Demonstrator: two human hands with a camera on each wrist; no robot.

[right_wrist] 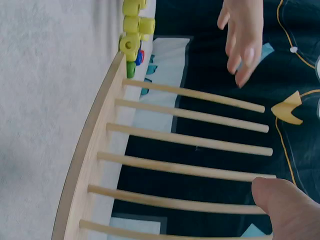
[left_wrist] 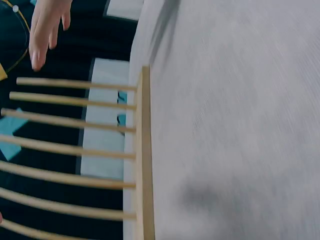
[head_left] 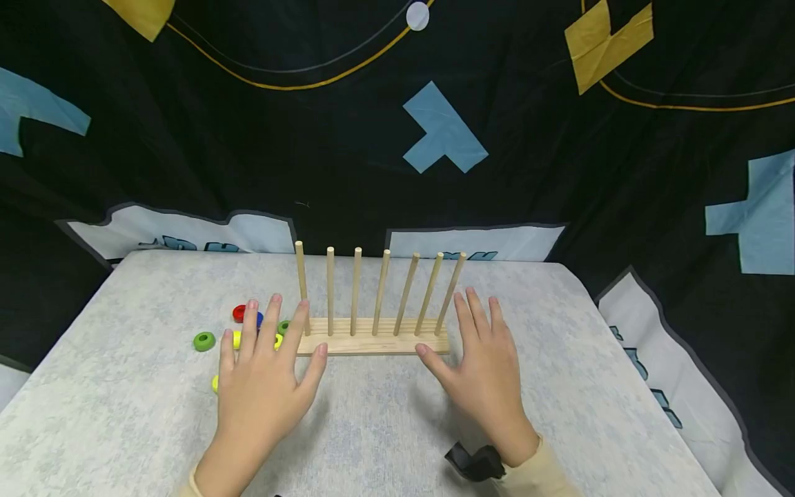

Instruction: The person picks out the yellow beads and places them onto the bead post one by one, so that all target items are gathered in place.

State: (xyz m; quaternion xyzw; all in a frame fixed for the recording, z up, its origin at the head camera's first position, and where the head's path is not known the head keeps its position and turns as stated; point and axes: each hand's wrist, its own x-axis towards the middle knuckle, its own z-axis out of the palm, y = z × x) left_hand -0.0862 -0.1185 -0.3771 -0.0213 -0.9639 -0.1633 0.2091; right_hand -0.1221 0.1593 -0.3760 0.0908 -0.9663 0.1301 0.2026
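A wooden rack (head_left: 373, 346) with several upright pegs stands on the table. My left hand (head_left: 262, 379) hovers in front of its left end, fingers spread and nothing held. By the rack's right end is my right hand (head_left: 487, 369), also spread and holding nothing; its thumb shows in the right wrist view. Small coloured rings lie left of the rack, partly hidden behind the left hand: a green ring (head_left: 203, 341), a red ring (head_left: 239, 313) and some yellow pieces (right_wrist: 131, 24). In the left wrist view the pegs (left_wrist: 60, 147) run sideways across the picture.
The pale, mottled tabletop (head_left: 373, 428) extends around the rack. Behind it hangs a black cloth (head_left: 310, 159) with blue and yellow patches. A dark strap (head_left: 475, 462) sits at my right wrist.
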